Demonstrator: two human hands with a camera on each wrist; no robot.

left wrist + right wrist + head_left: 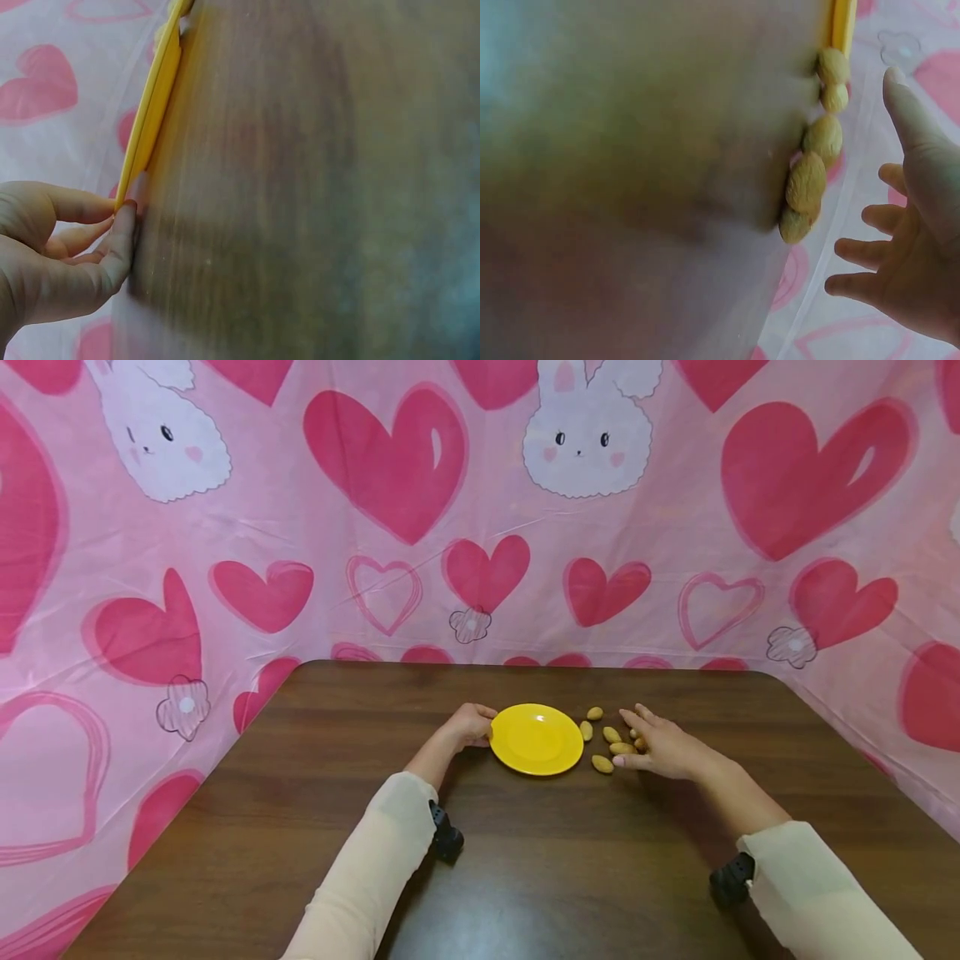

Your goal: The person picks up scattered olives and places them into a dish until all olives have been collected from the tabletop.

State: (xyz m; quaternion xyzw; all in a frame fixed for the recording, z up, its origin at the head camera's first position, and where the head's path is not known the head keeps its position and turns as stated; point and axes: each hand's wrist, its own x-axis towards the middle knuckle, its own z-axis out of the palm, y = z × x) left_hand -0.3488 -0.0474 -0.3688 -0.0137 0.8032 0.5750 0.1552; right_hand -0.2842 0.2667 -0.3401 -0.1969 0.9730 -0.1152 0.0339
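A shallow yellow plate (537, 740) lies on the table. At its left edge my left hand (470, 725) pinches the rim between thumb and fingers; in the left wrist view the plate (154, 105) is seen edge-on, held by the left hand (67, 251). Several oval tan nuts (611, 735), wrinkled like nuts in their shells, lie loose just right of the plate. My right hand (667, 745) is spread over the rightmost ones and partly hides them. In the right wrist view the right hand (922, 232) has its fingers apart and stands clear of the nuts (806, 182).
A dark brown wooden table (480, 877) spreads under everything, its far edge rounded at the corners. Behind it hangs a pink cloth (667, 518) with hearts and white rabbits. Black wrist cameras (446, 837) sit on both sleeves.
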